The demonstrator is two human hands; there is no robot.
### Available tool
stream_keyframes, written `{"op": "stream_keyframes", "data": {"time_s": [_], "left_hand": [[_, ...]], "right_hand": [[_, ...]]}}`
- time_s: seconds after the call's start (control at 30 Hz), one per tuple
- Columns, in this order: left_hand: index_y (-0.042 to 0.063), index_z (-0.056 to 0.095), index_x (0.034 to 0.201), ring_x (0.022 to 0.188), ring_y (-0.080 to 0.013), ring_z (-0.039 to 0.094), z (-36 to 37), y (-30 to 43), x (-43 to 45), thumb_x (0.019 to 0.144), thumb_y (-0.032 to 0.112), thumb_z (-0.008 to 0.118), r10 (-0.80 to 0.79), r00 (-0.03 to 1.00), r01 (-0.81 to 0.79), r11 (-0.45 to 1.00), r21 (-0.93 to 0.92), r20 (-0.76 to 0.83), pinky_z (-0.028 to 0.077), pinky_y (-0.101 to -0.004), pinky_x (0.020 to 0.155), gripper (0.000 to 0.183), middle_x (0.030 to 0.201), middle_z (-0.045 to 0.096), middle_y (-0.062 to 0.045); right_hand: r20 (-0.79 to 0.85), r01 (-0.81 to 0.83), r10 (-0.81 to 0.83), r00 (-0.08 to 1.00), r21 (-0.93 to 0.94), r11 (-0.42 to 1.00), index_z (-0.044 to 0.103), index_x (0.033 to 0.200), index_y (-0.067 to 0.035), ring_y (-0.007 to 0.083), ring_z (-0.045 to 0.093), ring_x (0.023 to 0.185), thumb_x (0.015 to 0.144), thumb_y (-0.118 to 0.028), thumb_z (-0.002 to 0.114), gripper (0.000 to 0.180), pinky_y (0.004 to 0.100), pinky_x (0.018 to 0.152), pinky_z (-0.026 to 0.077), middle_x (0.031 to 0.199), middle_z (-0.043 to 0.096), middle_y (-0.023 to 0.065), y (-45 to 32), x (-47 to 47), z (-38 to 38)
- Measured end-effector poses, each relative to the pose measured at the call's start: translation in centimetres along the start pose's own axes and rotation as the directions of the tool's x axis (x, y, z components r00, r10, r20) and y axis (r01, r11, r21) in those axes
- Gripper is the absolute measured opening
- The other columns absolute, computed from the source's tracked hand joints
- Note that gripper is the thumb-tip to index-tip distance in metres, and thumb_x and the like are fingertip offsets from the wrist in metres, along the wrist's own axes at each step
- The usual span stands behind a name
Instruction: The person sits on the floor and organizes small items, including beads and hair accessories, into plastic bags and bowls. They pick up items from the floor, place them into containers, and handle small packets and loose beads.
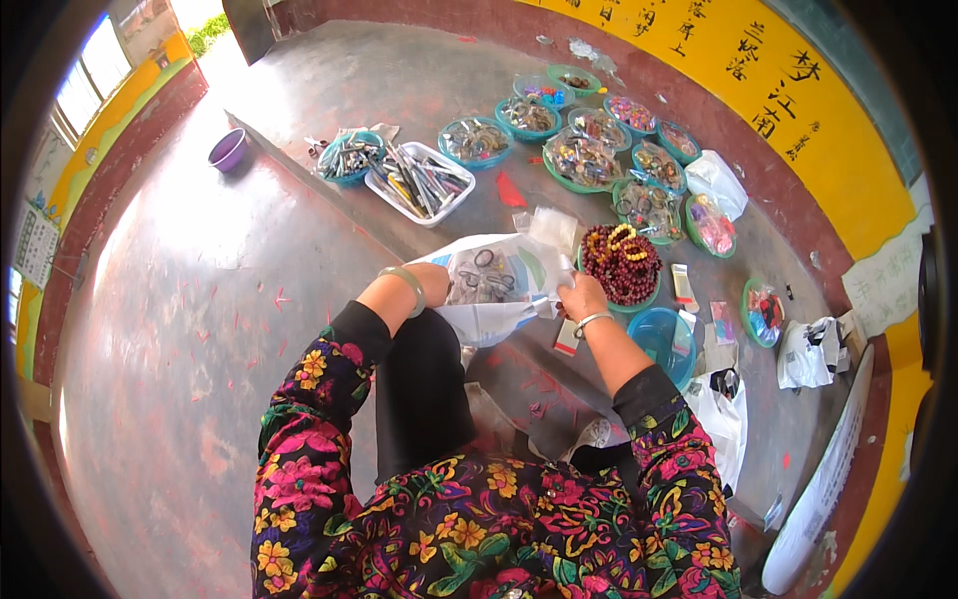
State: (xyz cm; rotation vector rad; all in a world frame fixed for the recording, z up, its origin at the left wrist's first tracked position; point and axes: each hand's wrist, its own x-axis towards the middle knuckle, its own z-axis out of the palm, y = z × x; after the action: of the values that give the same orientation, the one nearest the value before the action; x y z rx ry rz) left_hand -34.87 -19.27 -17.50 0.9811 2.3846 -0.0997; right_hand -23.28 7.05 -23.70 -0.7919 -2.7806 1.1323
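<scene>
A white plastic bag (479,323) is held spread above my knees. Inside it lie small clear packets of grey and dark ring-shaped items (485,275); what they are is too small to tell. My left hand (431,283), with a pale bangle at the wrist, grips the bag's left rim, its fingertips partly hidden. At the opposite side, my right hand (582,296) pinches the bag's edge. Just beyond that hand, a green basket holds dark red bead strings (621,271) with some yellow ones. A teal plastic basin (661,347) sits close to my right forearm.
A white tray of pens (423,183) and a teal basket of pens (352,157) stand ahead. Several baskets of packaged small goods (584,159) cluster towards the wall. A purple basin (227,150) is at far left. White bags (808,352) lie right. A raised floor edge (314,183) runs diagonally.
</scene>
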Motion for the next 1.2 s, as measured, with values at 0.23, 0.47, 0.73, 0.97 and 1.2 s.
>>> {"op": "stream_keyframes", "data": {"time_s": [0.23,0.47,0.73,0.97,1.2], "left_hand": [[0.005,0.066,0.075,0.077,-0.0315,0.062,-4.7,-3.7,0.3,0.073,0.015,0.055,0.018,0.902,0.025,0.995,0.094,-0.432,0.049,-0.041,0.066,0.016,0.076,0.062,-0.016],[0.005,0.066,0.078,0.081,-0.0302,0.062,-9.4,-5.3,1.9,0.067,0.005,0.054,0.167,0.763,0.027,0.957,0.29,-0.624,0.049,-0.0396,0.068,0.016,0.082,0.062,-0.014],[0.009,0.065,0.082,0.092,-0.0246,0.054,-6.6,-5.6,4.8,0.066,0.003,0.055,0.177,0.719,-0.023,0.973,0.231,-0.672,0.041,-0.037,0.08,0.02,0.085,0.058,-0.008],[0.006,0.064,0.082,0.098,-0.0235,0.052,-5.5,-7.1,2.8,0.066,0.009,0.056,0.049,0.706,0.068,0.988,0.137,-0.706,0.039,-0.0362,0.085,0.018,0.094,0.059,-0.009],[0.007,0.045,0.123,0.127,-0.0333,0.03,-5.5,-7.8,2.0,0.076,0.008,0.048,-0.269,0.753,0.333,0.943,-0.005,-0.6,0.028,-0.041,0.101,0.047,0.126,0.045,-0.018]], "right_hand": [[0.134,0.035,-0.044,0.99,0.068,0.997,0.06,0.071,0.006,0.0201,0.062,0.051,0.079,-0.023,0.05,0.031,0.031,0.044,0.048,0.061,0.062,0.0134,-4.3,4.9,-2.7],[0.124,-0.05,0.008,0.992,0.347,0.937,0.058,0.072,0.009,0.0223,0.062,0.052,0.082,-0.023,0.045,0.036,0.0293,0.045,0.048,0.064,0.063,0.0157,-9.9,5.3,-4.7],[0.133,-0.164,0.118,0.984,0.43,0.888,0.057,0.086,0.008,0.0206,0.062,0.054,0.087,-0.028,0.046,0.038,0.0287,0.042,0.047,0.079,0.063,0.0173,-7.3,5.7,-2.7],[0.247,-0.069,-0.035,0.968,0.403,0.913,0.06,0.093,0.001,0.0162,0.063,0.059,0.085,-0.025,0.051,0.029,0.0254,0.047,0.048,0.079,0.062,0.0081,-1.4,-0.4,-4.1],[0.436,-0.243,0.097,0.895,0.294,0.924,0.061,0.098,0.0,0.0156,0.063,0.065,0.084,-0.024,0.054,0.029,0.0247,0.053,0.05,0.085,0.063,0.0077,7.8,-8.1,-4.2]]}}
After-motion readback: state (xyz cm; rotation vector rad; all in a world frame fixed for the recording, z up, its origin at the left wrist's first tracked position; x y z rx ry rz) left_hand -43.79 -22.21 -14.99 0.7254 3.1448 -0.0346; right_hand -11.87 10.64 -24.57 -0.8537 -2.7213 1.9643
